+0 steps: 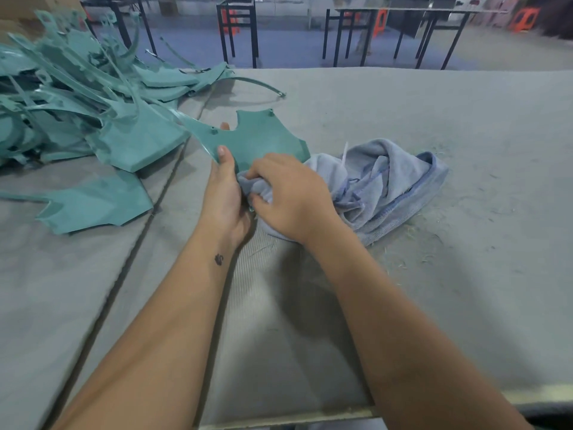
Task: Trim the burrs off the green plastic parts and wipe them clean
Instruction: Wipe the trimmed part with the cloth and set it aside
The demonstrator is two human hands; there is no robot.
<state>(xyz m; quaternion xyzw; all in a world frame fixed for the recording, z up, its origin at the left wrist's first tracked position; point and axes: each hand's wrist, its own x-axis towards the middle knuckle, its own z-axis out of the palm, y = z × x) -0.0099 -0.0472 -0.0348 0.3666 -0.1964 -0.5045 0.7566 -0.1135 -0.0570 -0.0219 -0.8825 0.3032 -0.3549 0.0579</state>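
My left hand grips the near edge of a flat green plastic part, thumb on top and a fingertip showing behind it. The part is tilted up above the grey table. My right hand grips a bunched fold of a blue-grey cloth and presses it against the lower edge of the part. The rest of the cloth lies crumpled on the table to the right. A thin white stick-like thing pokes up from the cloth.
A big heap of green plastic parts fills the table's far left. One loose green part lies flat in front of it. A seam runs along the table. Black metal frames stand beyond the far edge.
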